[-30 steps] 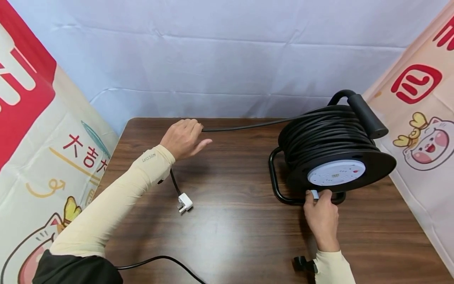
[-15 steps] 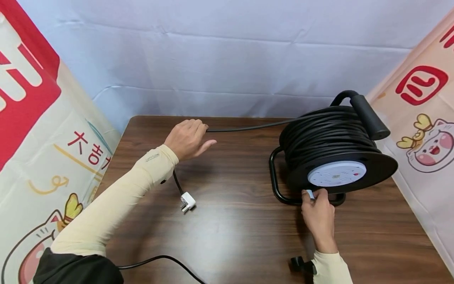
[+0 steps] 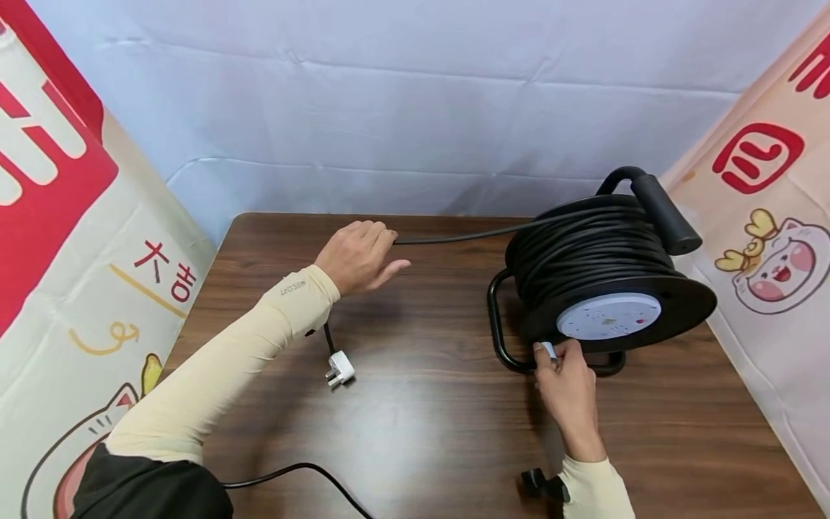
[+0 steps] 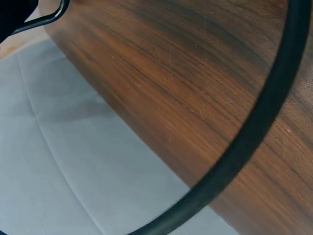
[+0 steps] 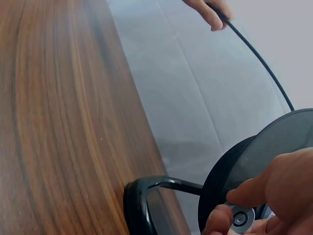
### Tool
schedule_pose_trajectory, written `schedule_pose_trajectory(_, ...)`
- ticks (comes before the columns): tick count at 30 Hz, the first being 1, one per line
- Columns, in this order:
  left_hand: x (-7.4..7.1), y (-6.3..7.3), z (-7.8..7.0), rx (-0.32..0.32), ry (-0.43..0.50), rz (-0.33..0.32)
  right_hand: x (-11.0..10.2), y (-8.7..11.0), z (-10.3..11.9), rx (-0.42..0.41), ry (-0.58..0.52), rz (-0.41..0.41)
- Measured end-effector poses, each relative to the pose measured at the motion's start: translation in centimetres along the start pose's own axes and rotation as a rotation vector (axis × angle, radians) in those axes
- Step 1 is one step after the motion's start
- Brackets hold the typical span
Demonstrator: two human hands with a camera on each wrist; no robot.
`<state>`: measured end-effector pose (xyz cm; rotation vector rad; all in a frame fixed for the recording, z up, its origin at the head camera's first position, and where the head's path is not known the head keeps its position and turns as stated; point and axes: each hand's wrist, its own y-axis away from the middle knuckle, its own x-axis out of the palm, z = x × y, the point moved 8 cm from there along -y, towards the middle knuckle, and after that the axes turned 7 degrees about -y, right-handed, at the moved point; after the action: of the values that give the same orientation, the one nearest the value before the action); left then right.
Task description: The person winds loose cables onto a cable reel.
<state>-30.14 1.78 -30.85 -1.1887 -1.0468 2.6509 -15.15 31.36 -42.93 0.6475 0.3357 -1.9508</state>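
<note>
A black cable reel (image 3: 596,245) stands on the right of the table, wound with thick black cable. On its front is a round white socket panel (image 3: 609,316). My right hand (image 3: 570,396) pinches a small grey-white crank knob (image 5: 240,218) at the lower front of the reel. Over the back left of the table, my left hand (image 3: 357,256) holds the cable (image 3: 454,238), fingers curled over it and thumb sticking out. The cable runs from there to the top of the reel. Below the left wrist hangs its white plug (image 3: 340,368) with metal pins.
The reel has a black tubular frame (image 3: 496,324) and a thick carrying handle (image 3: 668,213). Another black cable (image 3: 305,467) curves over the near edge of the wooden table (image 3: 421,404). Pale cloth (image 3: 415,108) hangs behind, with printed banners at both sides.
My left hand has moved right with the cable, closer to the reel, and the plug's cord is less exposed below the wrist. My right hand has moved the knob a little left.
</note>
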Motion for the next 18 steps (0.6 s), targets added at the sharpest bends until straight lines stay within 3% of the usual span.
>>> schedule_pose_trajectory(18, -0.7, -1.7, -1.0, 0.045, 0.009, -0.029, -0.2, 0.6, 2.5, -0.061, -0.068, 0.013)
